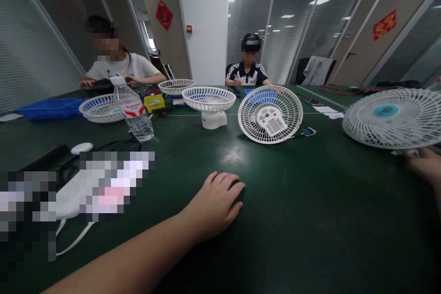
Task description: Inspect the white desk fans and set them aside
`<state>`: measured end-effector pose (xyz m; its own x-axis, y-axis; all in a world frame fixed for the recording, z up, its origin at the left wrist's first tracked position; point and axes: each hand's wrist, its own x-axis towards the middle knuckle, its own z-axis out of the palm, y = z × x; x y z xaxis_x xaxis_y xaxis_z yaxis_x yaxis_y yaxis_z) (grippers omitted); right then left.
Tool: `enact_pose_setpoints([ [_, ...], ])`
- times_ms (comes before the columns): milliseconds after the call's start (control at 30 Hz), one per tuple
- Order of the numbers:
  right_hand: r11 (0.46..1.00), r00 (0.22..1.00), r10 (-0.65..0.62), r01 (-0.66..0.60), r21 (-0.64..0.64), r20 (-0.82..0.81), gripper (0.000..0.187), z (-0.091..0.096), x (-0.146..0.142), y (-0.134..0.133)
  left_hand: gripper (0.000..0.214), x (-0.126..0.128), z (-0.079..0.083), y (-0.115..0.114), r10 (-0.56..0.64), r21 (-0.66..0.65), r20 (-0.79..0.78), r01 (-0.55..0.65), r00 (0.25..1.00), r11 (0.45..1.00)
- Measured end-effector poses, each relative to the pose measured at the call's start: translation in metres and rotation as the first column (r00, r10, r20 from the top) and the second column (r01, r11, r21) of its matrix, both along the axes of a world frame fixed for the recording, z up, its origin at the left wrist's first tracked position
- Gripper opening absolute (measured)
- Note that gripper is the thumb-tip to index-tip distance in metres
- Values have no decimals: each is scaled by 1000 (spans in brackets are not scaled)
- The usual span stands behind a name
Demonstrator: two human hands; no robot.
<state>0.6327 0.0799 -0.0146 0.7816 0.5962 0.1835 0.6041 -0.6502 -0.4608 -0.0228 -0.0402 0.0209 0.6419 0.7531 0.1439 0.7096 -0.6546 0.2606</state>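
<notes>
My left hand (220, 204) rests palm down on the green table, its fingers loosely bent and somewhat apart, holding nothing. At the right edge, my right hand (425, 163) is under a white fan (416, 117) with a round grille and a blue centre badge. The hand seems to grip the fan from below; its fingertips are partly hidden and blurred. Beyond my left hand stands a white fan base with a bare rear grille (213, 117). Right of that, another white grille with a motor housing (270, 117) leans tilted toward me.
A water bottle (134, 110) stands at left, near white grilles (101, 110) and a blue tray (51, 109). Cables and a white strapped item (69, 197) lie closer in. Two people sit across the table (310, 216); a small blue part (308, 132) lies mid-table.
</notes>
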Motion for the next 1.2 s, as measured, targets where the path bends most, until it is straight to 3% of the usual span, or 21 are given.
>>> enact_pose_setpoints([
  [100,993,994,-94,90,-74,-58,66,-4,-5,3,40,3,-1,-4,2,31,-25,-1,1000,1000],
  [200,993,994,-80,73,-91,-74,70,-5,-4,2,44,12,2,-22,-10,27,-31,11,999,1000],
  [267,992,993,-79,70,-101,-84,72,-4,-1,2,53,21,3,-39,-128,-29,-26,127,991,991],
  [367,992,993,-77,68,-105,-90,80,-3,2,4,49,35,3,-57,-357,-92,-17,354,934,931],
  [433,993,993,-74,65,-101,-87,84,-4,5,6,49,47,1,-55,-406,-64,5,405,914,912],
  [533,993,994,-79,71,-99,-77,86,-6,10,10,66,71,2,-30,-306,50,-47,308,951,950],
  [633,991,994,-81,74,-110,-66,83,-10,15,12,70,106,2,14,-176,173,-189,209,966,962],
  [767,989,994,-90,82,-127,-62,80,-14,22,16,64,148,-2,79,-12,276,-123,46,992,960],
  [867,988,992,-108,99,-119,-72,78,-16,28,19,57,162,-6,112,75,291,-86,-47,994,956],
  [1000,991,989,-122,117,-69,-80,78,-24,39,23,53,162,-10,122,112,276,-62,-90,992,957],
  [1200,990,986,-137,140,27,-99,84,-36,56,29,47,135,-5,91,50,222,-72,-33,996,975],
])
